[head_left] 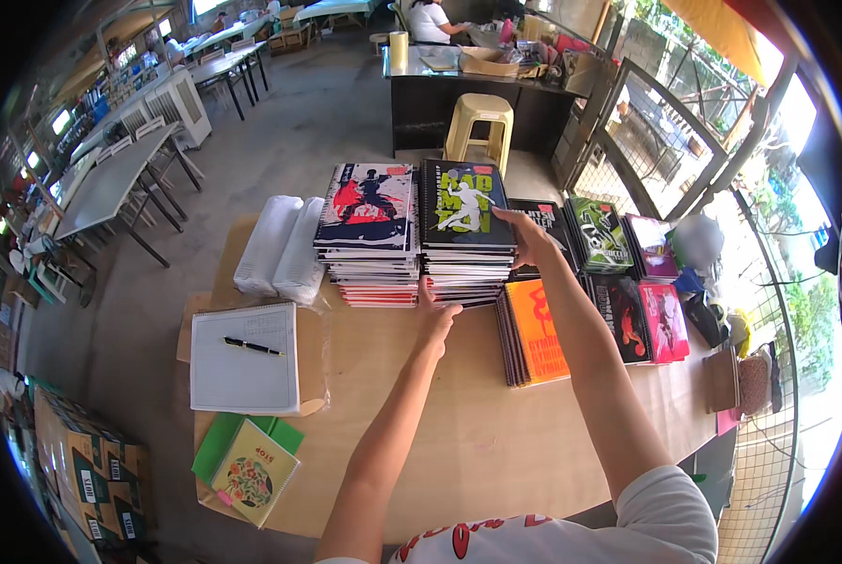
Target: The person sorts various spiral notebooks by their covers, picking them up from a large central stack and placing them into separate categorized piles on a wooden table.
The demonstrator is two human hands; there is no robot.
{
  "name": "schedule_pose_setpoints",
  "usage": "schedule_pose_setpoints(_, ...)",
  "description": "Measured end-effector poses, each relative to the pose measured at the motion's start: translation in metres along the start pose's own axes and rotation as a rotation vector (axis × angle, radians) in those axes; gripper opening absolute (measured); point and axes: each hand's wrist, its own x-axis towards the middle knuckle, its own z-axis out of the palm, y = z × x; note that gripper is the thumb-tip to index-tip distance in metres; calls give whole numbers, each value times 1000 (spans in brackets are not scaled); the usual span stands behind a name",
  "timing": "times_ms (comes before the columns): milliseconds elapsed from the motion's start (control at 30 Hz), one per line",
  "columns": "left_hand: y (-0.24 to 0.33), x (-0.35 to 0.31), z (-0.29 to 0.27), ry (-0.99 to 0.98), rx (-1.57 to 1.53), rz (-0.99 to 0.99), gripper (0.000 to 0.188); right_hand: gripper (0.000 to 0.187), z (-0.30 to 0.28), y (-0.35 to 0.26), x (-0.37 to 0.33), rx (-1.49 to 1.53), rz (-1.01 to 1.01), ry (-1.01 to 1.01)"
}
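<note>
Two tall stacks of spiral notebooks stand side by side on the table: a left stack with a red, white and navy cover (366, 207) and a right stack with a black and green badminton cover (460, 209). My left hand (437, 324) is at the front left corner of the right stack, fingers stretched upward near the gap and thumb spread apart. Against that stack's right side rests my right hand (531, 240), its fingers extended by the top cover's edge. The stack partly hides the fingertips of both hands.
Orange notebooks (536, 329), a green soccer notebook stack (600, 235) and a pink notebook (663, 324) sit on the right. To the left are white wrapped packs (269, 246), a white notebook (242, 362) with a pen (254, 347), and a yellow floral notebook (257, 473).
</note>
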Motion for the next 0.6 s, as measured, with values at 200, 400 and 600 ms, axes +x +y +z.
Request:
schedule_pose_setpoints(200, -10, 15, 4, 62, 2, 32, 101, 66, 3, -4, 3, 90, -3, 23)
schedule_pose_setpoints(400, -10, 12, 27, 215, 205, 133, 106, 52, 6, -7, 5, 128, -74, 25)
schedule_pose_setpoints(600, 8, -5, 68, 272, 99, 217, 108, 39, -20, -8, 10, 344, -79, -66)
